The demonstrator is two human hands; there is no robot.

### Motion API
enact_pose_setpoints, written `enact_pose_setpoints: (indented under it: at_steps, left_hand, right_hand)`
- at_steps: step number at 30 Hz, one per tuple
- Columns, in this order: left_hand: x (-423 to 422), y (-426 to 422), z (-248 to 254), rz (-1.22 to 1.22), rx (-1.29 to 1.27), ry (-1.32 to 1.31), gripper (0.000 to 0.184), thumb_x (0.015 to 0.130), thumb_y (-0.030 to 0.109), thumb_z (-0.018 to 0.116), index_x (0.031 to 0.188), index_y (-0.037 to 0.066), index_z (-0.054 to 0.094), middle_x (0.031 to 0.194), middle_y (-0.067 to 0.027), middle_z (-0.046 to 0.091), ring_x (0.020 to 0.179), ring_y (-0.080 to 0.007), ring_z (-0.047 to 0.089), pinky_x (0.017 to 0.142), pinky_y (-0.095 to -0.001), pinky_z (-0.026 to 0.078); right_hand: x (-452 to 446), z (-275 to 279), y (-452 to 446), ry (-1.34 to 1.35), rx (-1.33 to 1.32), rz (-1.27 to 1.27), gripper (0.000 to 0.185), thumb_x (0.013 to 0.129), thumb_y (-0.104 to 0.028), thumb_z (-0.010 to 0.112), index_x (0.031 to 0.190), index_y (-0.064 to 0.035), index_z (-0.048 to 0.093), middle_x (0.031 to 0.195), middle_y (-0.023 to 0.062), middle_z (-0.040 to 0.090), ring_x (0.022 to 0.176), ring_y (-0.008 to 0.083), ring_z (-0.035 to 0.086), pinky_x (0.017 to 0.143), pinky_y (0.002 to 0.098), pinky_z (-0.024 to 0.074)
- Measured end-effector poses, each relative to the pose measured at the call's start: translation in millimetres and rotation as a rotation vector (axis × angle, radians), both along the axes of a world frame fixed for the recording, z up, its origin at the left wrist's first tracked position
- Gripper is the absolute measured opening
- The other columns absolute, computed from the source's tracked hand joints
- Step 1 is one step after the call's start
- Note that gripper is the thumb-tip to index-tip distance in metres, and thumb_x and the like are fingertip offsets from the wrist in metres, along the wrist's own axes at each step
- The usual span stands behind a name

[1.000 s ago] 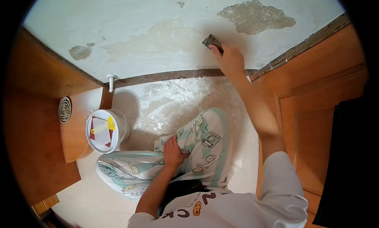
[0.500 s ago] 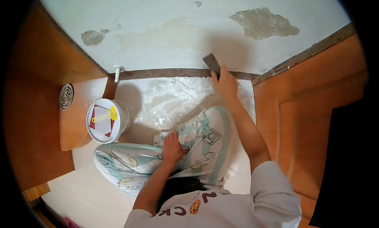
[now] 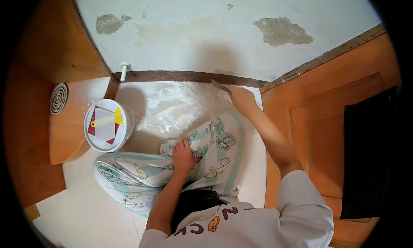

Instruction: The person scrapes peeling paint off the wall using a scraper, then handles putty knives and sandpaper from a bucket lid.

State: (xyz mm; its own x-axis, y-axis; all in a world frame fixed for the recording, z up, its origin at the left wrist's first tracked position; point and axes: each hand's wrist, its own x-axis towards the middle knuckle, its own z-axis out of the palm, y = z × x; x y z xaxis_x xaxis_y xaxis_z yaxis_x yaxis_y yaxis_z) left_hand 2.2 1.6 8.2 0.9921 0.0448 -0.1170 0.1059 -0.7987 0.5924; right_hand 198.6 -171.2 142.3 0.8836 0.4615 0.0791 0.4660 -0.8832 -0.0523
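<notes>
My right hand (image 3: 243,100) is closed on a putty knife (image 3: 221,87). Its thin grey blade points up and left, over the dark skirting strip (image 3: 172,77) at the foot of the wall; I cannot tell if it touches. My fingers hide the handle. On my folded legs, in patterned trousers (image 3: 215,162), rests my left hand (image 3: 183,157) with its fingers laid out on the cloth. Ahead, the white wall (image 3: 180,54) has a large bare grey patch (image 3: 284,32) on the right and a smaller patch (image 3: 108,24) on the left.
White flakes and dust cover the floor (image 3: 167,104) before the wall. To my left stands a lidded bucket (image 3: 129,123) with a flat scraper (image 3: 104,122) and red and yellow pieces on top. A white pipe (image 3: 124,71) juts from the wall. Wooden panels flank both sides.
My right hand has brought the putty knife down from the lower wall to the skirting strip, its blade now tilted flatter. The view has shifted slightly; my left hand stays on my leg.
</notes>
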Motion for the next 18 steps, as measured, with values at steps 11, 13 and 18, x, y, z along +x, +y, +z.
enact_pose_setpoints:
  at_steps: [11, 13, 18]
  left_hand:
    - [0.5, 4.4, 1.4, -0.005, -0.004, 0.02, 0.078, 0.05, 0.034, 0.08, 0.109, 0.003, 0.04, 0.103, -0.0125, 0.049, 0.099, -0.0288, 0.048, 0.087, -0.0387, 0.037]
    - [-0.7, 4.8, 0.3, -0.001, 0.003, 0.005, 0.079, 0.05, 0.034, 0.08, 0.11, 0.002, 0.04, 0.104, -0.0127, 0.048, 0.099, -0.0289, 0.048, 0.088, -0.0386, 0.037]
    - [-1.4, 3.8, -3.6, 0.018, -0.028, -0.052, 0.081, 0.049, 0.032, 0.08, 0.113, 0.002, 0.04, 0.105, -0.013, 0.048, 0.099, -0.0291, 0.047, 0.088, -0.0383, 0.036]
  right_hand:
    - [57.5, 70.7, 126.3, -0.666, -0.085, 0.18, 0.033, 0.074, -0.007, 0.054, 0.107, -0.0085, 0.05, 0.075, 0.0086, 0.051, 0.063, 0.0213, 0.057, 0.048, 0.0302, 0.048]
    - [61.7, 62.8, 129.4, -0.651, -0.104, 0.128, 0.033, 0.074, -0.008, 0.055, 0.107, -0.0088, 0.049, 0.075, 0.008, 0.051, 0.063, 0.0205, 0.057, 0.046, 0.0301, 0.0478]
    - [66.9, 30.0, 98.1, -0.612, -0.119, 0.088, 0.033, 0.074, -0.011, 0.055, 0.107, -0.0091, 0.048, 0.075, 0.0067, 0.051, 0.061, 0.0194, 0.057, 0.045, 0.0293, 0.048]
